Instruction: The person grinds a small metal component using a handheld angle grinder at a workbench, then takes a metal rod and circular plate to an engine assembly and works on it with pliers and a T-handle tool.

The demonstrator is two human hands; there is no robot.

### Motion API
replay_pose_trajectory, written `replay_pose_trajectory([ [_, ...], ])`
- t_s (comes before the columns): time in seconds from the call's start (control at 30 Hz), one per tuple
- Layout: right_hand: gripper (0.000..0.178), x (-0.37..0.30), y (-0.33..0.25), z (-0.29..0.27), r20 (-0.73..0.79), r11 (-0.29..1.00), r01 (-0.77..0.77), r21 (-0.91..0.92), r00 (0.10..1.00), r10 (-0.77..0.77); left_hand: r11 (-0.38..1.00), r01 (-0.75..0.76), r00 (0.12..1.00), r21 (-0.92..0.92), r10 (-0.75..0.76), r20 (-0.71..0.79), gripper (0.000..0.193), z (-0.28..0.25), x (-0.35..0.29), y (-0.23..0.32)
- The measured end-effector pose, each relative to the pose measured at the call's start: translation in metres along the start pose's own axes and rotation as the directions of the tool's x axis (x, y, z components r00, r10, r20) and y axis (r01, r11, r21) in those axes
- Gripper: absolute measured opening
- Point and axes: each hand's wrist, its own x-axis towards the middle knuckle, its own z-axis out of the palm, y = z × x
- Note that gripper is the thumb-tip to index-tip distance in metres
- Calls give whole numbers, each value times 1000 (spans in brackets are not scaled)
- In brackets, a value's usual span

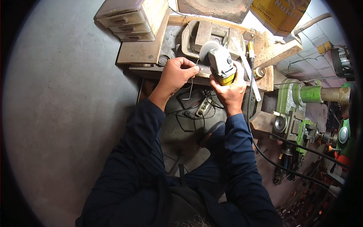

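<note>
A bare left hand (177,75), thumb and fingers together, pinches a thin, bent metal rod (191,87) at a wooden workbench (269,77), near the pale round disc (207,49) of a white-and-yellow angle grinder (222,63), its body wrapped by a bare right hand (231,92).

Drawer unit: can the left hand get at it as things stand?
Probably not at once: the left hand is pinching a thin bent rod, though nothing visible blocks its way to the drawer unit.
</note>
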Motion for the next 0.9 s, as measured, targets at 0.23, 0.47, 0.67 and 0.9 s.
replay_pose_trajectory([
  [0.23,70,1,-6,-2,-45,997,-67,-23,997,66,994,37,999,-105,-35,24,10,-6,3,-2],
  [0.47,79,1,-4,-4,-7,996,-74,-50,997,73,983,62,997,-176,-53,53,11,-5,2,0],
  [0.67,76,1,-6,-4,7,997,-77,-9,997,77,976,86,994,-201,-70,82,11,-6,2,2],
  [0.9,75,1,-8,-4,17,997,-75,-19,997,76,971,109,990,-214,-86,114,12,-7,1,4],
])
